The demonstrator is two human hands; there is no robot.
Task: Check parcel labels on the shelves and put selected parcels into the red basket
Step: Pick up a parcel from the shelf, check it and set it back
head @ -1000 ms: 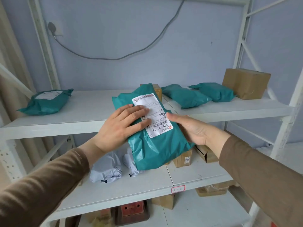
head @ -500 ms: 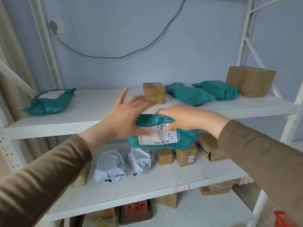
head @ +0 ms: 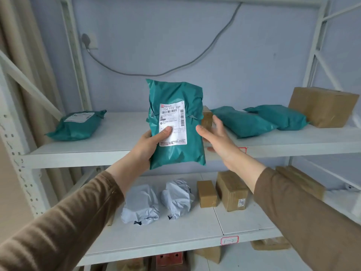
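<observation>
On shelves: 3 teal parcels (head: 78,126), 1 held (head: 175,124).

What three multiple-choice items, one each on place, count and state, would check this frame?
1. Where is the large cardboard box? A upper shelf, far right; B lower shelf; C floor.
2. How many crumpled white parcels lie on the lower shelf? A one; B two; C four.
3. How does the left hand meet the teal parcel? A hovers clear; B grips it, thumb on the label; C presses it flat.

A: it stands at the upper shelf's right end.
B: two lie side by side.
B: the thumb lies across the label.
</observation>
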